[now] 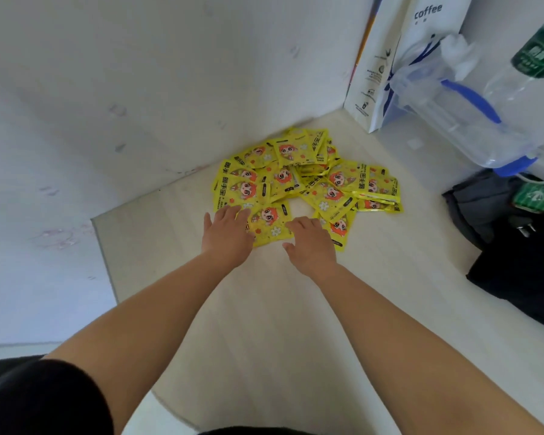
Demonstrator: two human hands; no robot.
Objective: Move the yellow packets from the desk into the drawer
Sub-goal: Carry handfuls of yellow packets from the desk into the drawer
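Yellow packets in a loose, overlapping heap on the pale wooden desk, toward its far corner by the white wall. Nearest packet at the front of the heap, flat on the wood, between the two hands. Left hand laid on the heap's near left edge, fingers straight and slightly spread, gripping nothing. Right hand just beside it, fingers loosely bent, tips touching the nearest packet and its right-hand neighbour, nothing pinched or lifted as far as can be told. No drawer in view; its contents unknown. Judged at or near the start: a full heap left on the desk, none in hand, gathering and carrying all to come, probably in several handfuls. Further out on the right, a white paper bag marked "coffee" against the wall, a clear plastic jug with a blue handle, a clear bottle with a green label, and a dark bag at the desk's right edge.
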